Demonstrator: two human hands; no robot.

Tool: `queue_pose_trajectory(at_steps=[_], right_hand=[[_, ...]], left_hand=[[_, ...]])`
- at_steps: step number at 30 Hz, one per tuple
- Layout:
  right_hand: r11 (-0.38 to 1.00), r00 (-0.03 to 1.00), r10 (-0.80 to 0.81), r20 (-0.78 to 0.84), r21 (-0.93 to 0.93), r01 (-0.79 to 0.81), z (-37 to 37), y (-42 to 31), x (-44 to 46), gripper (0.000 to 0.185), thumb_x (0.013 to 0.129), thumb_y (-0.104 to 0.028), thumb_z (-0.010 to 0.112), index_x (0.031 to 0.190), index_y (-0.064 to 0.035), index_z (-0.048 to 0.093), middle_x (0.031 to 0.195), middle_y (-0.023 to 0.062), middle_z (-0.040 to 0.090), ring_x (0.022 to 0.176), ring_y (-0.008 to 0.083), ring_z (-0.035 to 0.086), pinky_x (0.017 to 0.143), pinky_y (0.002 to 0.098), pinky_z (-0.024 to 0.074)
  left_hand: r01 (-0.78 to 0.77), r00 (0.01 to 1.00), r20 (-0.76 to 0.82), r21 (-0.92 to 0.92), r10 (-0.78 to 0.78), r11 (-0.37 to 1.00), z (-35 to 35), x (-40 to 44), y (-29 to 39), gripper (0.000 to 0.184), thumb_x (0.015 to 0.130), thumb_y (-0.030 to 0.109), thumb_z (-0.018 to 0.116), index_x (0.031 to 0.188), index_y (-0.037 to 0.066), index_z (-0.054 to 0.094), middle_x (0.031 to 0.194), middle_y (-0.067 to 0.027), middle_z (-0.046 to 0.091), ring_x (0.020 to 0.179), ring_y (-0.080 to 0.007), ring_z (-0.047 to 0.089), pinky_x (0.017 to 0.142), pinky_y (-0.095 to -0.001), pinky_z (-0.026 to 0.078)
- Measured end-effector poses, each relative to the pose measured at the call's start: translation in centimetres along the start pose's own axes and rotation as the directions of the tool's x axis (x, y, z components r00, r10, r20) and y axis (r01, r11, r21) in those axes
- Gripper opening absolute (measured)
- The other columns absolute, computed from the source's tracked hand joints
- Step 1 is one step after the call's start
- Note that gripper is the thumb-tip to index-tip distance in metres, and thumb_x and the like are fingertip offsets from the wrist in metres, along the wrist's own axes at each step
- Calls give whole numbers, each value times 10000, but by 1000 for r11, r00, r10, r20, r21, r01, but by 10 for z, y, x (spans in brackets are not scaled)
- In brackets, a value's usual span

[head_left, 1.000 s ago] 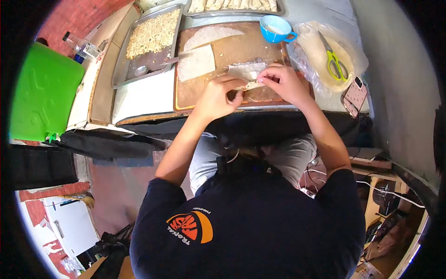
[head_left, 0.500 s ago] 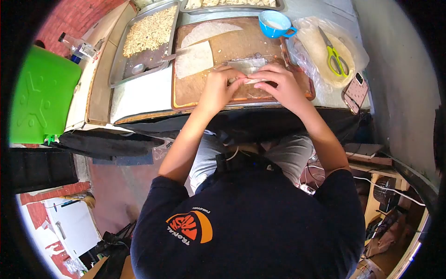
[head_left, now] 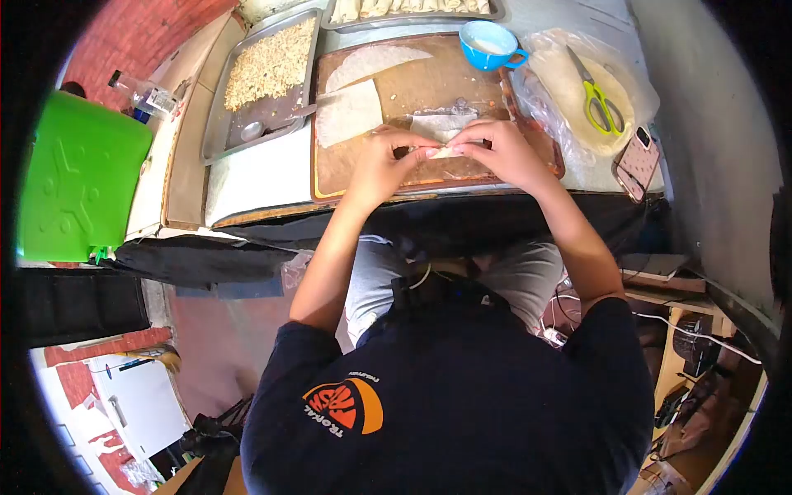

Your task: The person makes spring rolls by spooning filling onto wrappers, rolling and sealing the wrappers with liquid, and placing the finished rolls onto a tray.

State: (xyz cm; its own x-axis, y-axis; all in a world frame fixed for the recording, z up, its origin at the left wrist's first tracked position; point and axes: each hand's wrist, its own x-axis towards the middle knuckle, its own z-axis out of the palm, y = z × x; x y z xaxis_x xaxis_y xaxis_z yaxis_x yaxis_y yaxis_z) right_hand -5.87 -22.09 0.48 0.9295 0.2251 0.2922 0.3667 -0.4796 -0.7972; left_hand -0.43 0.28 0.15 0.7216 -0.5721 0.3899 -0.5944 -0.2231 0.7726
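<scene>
Left hand [head_left: 384, 158], right hand [head_left: 502, 150] — angled inward, fingers [head_left: 473, 133] pinched closed on a wrapper [head_left: 442, 124]

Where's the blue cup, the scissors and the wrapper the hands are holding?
Blue cup [head_left: 484, 58]: head view, on its outer wall.
Scissors [head_left: 591, 88]: head view, on the green handle near the blades.
Held wrapper [head_left: 440, 124]: head view, on its flat far part.

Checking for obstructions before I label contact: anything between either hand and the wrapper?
Nothing visible. The left hand and right hand both have fingertips on the wrapper. The blue cup stands beyond the right hand, clear of it.
</scene>
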Motion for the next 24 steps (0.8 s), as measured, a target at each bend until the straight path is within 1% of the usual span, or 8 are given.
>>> queue_pose_trajectory(at_steps=[2, 5, 8, 11, 14, 17, 20, 24], right_hand=[[993, 993, 116, 12, -16, -116, -1, -1, -2, 149, 886, -91, 666, 986, 6, 719, 903, 117, 712, 853, 170, 654, 777, 304, 495], [990, 985, 131, -110, -46, -137, 7, -1, -1, 102, 874, -74, 667, 922, 0, 720, 848, 130, 712, 762, 219, 684, 695, 334, 510], [986, 960, 131, -245, 134, -101, 17, -4, -2, 73, 865, -57, 660, 858, 12, 682, 854, 141, 712, 769, 236, 694, 690, 348, 517], [982, 956, 190, -225, 57, -182, 16, -17, -3, 70, 862, -59, 669, 828, 1, 662, 866, 79, 674, 822, 148, 645, 699, 285, 485], [979, 950, -8, -314, -194, -55, 16, -9, -5, 50, 836, -57, 692, 831, -12, 670, 821, 71, 629, 755, 177, 622, 663, 293, 470], [986, 948, 24, -317, -150, -75, 19, -9, -7, 85, 805, -74, 728, 840, -15, 676, 811, 73, 591, 730, 202, 593, 659, 313, 464], [975, 958, -89, -272, -221, 27, 14, -2, -10, 130, 790, -96, 751, 877, -19, 694, 883, 79, 600, 800, 203, 591, 694, 322, 465], [953, 964, -194, -182, -267, 142, 5, -7, -17, 172, 786, -111, 754, 933, -32, 711, 915, 83, 598, 855, 240, 580, 751, 340, 468]], left_hand=[[124, 991, 48, -25, -123, 992, -2, 3, 6, 129, 831, 138, 744, 900, 28, 740, 752, -123, 697, 650, -197, 622, 637, -321, 481], [247, 966, 63, 71, -251, 966, -5, 11, 11, 140, 839, 147, 739, 882, 17, 714, 760, -139, 705, 637, -205, 654, 639, -313, 497], [239, 967, 54, 129, -247, 962, -8, 18, 19, 164, 836, 172, 750, 869, 20, 696, 745, -150, 702, 652, -214, 682, 632, -314, 507], [195, 976, 76, 135, -206, 972, -8, 22, 4, 188, 828, 195, 763, 879, 28, 692, 743, -146, 706, 671, -218, 693, 635, -322, 507], [246, 947, 171, 152, -270, 957, -13, 31, -3, 211, 814, 222, 779, 877, 39, 694, 763, -133, 717, 680, -222, 691, 641, -328, 507], [257, 917, 294, 75, -267, 964, -16, 40, -16, 226, 798, 242, 788, 875, 48, 700, 766, -110, 719, 698, -218, 684, 647, -330, 503], [205, 926, 318, 28, -203, 978, -14, 44, -24, 216, 785, 244, 793, 859, 61, 707, 753, -90, 709, 695, -218, 666, 640, -328, 494], [128, 950, 245, 256, -192, 958, -17, 43, 4, 186, 782, 226, 789, 858, 73, 714, 740, -79, 698, 666, -212, 645, 626, -327, 487]])
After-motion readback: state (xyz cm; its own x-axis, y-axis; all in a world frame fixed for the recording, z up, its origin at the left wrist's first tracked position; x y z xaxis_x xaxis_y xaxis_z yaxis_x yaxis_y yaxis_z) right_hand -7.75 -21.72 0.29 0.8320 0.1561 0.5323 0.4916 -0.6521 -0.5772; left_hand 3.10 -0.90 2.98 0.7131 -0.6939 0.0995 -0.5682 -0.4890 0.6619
